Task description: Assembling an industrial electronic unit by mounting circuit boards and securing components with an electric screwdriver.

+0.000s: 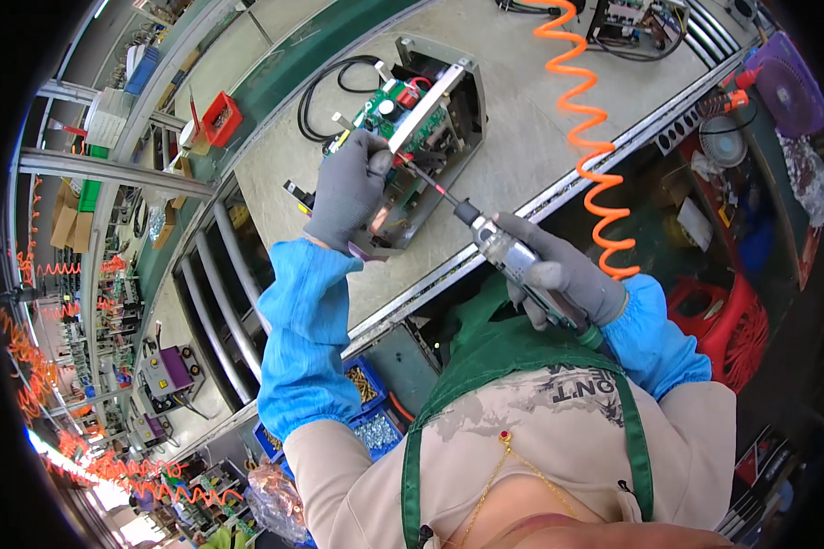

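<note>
A crowded workshop surrounds a pale worktop [513,91], seen from above with twelve o'clock at the top. An open metal-framed electronic unit [430,105] with a green circuit board [373,112] lies on it at twelve, a black cable [305,102] looping beside it towards eleven. Both hands wear grey gloves. The left hand [350,188], at eleven, has its fingers bent together against the unit's near edge; whether they grip anything cannot be told. The right hand [568,270], at three, is wrapped around a power screwdriver [505,250], its bit pointing towards ten, tip at the unit. An orange coiled hose [595,117] hangs between one and three; a red bin [220,120] sits at ten.
</note>
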